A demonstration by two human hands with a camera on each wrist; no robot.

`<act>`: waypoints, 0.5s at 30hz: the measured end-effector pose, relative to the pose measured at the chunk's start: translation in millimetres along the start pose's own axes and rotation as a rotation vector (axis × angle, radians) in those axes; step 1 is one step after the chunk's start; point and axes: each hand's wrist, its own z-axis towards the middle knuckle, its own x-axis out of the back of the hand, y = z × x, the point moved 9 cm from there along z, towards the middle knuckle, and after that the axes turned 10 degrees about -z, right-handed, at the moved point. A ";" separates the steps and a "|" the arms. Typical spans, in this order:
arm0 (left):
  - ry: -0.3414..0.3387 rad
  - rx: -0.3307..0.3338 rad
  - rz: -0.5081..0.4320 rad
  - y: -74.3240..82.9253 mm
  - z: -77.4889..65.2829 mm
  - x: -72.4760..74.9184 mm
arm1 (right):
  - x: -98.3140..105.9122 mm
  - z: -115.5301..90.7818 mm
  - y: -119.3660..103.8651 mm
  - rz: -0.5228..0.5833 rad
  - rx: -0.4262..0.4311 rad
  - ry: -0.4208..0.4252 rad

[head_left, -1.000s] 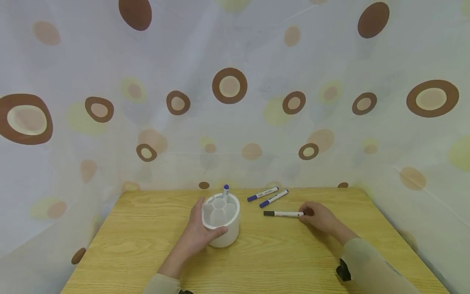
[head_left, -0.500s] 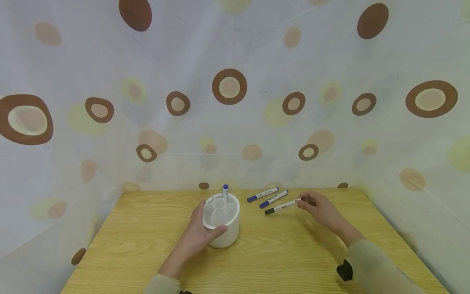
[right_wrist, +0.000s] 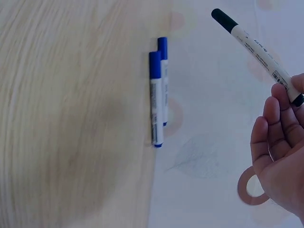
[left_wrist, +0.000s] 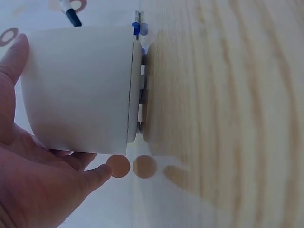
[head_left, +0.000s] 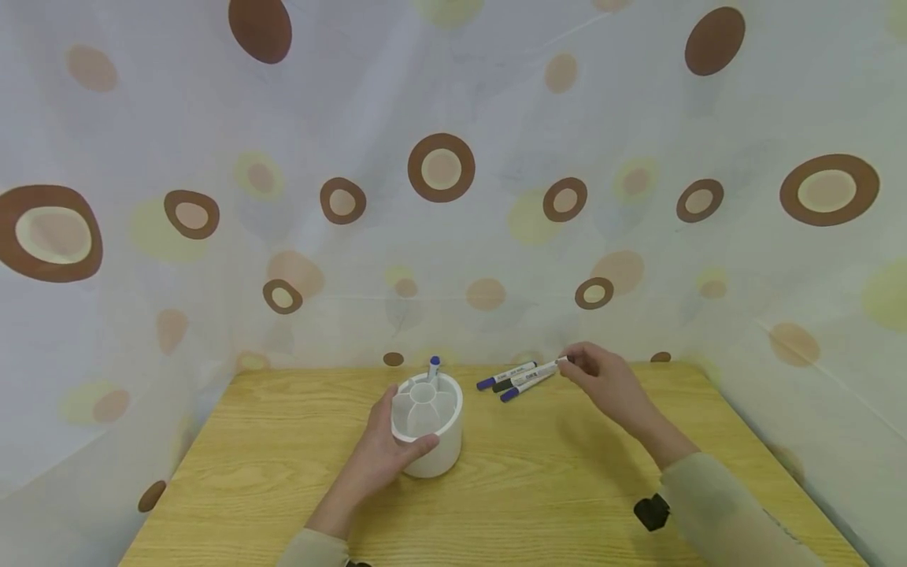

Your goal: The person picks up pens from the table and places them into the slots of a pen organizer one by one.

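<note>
My left hand (head_left: 390,449) grips a white round pen holder (head_left: 445,451) that stands on the table, thumb on the near side and fingers on the far side. Dividers fan out inside it from a central ring. One blue-tipped marker (head_left: 434,367) stands upright in its back compartment. Between thumb and fingers, my right hand (head_left: 612,390) pinches the end of a black-capped whiteboard marker (right_wrist: 259,52), raised above the table with its cap pointing left. Two blue-capped markers (right_wrist: 156,111) lie side by side on the wood, beyond the held one in the right wrist view.
The wooden table (head_left: 510,504) runs back to a pale sheet (head_left: 453,236) printed with brown and yellow spots, which also hangs at both sides. Dark wrist devices (head_left: 652,513) sit at the sleeves.
My right hand has lifted the black-capped marker off the table and carried it up and slightly left, over the blue-capped ones. My left hand and the pen holder have stayed put.
</note>
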 end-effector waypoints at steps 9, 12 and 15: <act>-0.001 0.006 -0.009 3.0 -2.3 0.7 | -1.4 2.2 -38.8 0.048 0.016 0.032; 0.001 0.003 -0.003 3.4 -1.8 0.6 | -3.1 4.4 -50.0 0.059 0.028 0.037; 0.003 0.007 0.008 3.0 -1.4 0.2 | -4.7 6.5 -58.6 0.070 0.035 0.038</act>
